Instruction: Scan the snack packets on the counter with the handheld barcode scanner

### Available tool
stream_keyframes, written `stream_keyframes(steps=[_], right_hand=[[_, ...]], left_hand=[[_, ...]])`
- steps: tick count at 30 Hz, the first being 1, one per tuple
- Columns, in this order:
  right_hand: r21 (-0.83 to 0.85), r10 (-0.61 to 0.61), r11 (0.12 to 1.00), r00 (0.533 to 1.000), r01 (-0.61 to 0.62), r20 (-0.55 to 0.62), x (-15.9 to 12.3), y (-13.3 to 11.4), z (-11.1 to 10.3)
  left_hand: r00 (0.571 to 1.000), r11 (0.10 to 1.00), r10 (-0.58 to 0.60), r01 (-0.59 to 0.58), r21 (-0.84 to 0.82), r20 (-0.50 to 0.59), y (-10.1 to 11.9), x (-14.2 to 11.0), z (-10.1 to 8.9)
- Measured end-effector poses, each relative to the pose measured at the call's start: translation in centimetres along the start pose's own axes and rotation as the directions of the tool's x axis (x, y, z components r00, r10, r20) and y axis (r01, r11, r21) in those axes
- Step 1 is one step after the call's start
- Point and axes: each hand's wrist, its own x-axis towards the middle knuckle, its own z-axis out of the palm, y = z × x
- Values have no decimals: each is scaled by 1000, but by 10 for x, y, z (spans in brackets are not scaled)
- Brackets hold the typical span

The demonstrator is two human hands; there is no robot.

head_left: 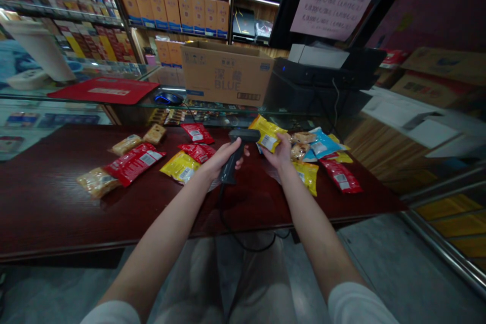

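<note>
A black barcode scanner [230,164] is wrapped in the fingers of my left hand [224,156], its head turned to the right. My right hand [280,151] grips a yellow snack packet [266,130] whose white barcode label faces the scanner head, close by. Beside my left hand lie another yellow packet [181,166] and a red packet [197,152]. Right of my right hand is a pile with a blue packet [322,143], clear-wrapped pastries [299,151], a yellow packet [309,174] and a red packet [341,176].
On the dark red table [49,197], a red packet [138,162] and clear-wrapped pastries [96,182] lie at the left. The scanner's cable [246,249] hangs over the front edge. Behind, a cardboard box [224,73], a mouse [169,97] and a red mat [104,90] rest on a glass counter.
</note>
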Motion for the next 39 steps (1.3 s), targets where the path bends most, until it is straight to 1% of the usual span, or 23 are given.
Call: stream_keyframes(steps=[2,4,7,10,14,16,20,22,23,24,25,26,27,28,29,30,31,32,33,34,35,37,39], right_hand=[[10,40,999,999,-40,6,-2,2,4],[28,72,997,997,-72,-13,-3,3,8],[26,75,997,996,-74,-58,-3,4,9],[-1,42,999,998,-42,-55,0,5,6],[-34,-35,999,999,34,-10,1,3,3],[-54,-38,998,999,37,-8,0,1,2],[-122,-30,992,1000,29,-3,1,3,1],[-188,-81,979,997,79,1,4,3,-2],[-239,-149,960,989,145,4,6,2,-5],[-311,-253,918,967,245,16,8,0,-8],[-410,-382,836,923,366,44,9,-4,-12],[-534,-512,698,854,477,94,10,-9,-15],[-665,-618,507,769,548,162,10,-15,-20],[-784,-685,284,689,552,237,9,-22,-24],[-874,-714,73,637,481,291,8,-29,-28],[-926,-727,-92,611,365,313,7,-35,-32],[-950,-733,-201,607,237,307,6,-39,-36],[-957,-737,-261,614,126,282,5,-42,-39],[-956,-737,-289,626,48,255,4,-43,-42],[-952,-727,-305,645,5,236,4,-43,-44],[-948,-708,-317,668,-10,229,5,-41,-46],[-941,-663,-337,708,9,244,5,-37,-47],[-943,-644,-330,719,45,260,4,-34,-44]], left_hand=[[1000,1000,-13,13,13,20,-3,0,2],[999,1000,-20,20,17,40,-5,0,2],[998,999,-40,38,26,57,-7,-1,2],[998,999,-35,34,24,45,-6,-2,2],[1000,1000,-11,11,14,-16,0,-2,1],[999,999,-33,33,16,-27,1,-1,1],[998,997,-67,67,35,-7,0,-1,1],[999,997,-50,51,66,-18,2,-1,-1],[998,995,-38,41,96,-40,4,-1,-3],[997,990,-19,30,136,-79,9,-1,-7],[991,984,9,15,178,-133,14,-2,-12],[980,976,42,2,218,-197,20,-3,-18],[960,969,90,-23,246,-267,27,-4,-25],[932,965,144,-58,256,-332,33,-5,-32],[899,961,195,-95,261,-391,39,-6,-40],[865,954,239,-124,273,-441,43,-6,-47],[831,946,272,-140,292,-484,46,-6,-53],[804,941,290,-141,308,-519,47,-6,-59],[788,940,290,-127,317,-544,46,-5,-63],[783,944,271,-102,314,-560,45,-3,-66],[787,952,236,-68,300,-570,42,-1,-68],[813,965,147,7,263,-563,37,3,-70],[838,967,78,67,245,-539,32,8,-70]])
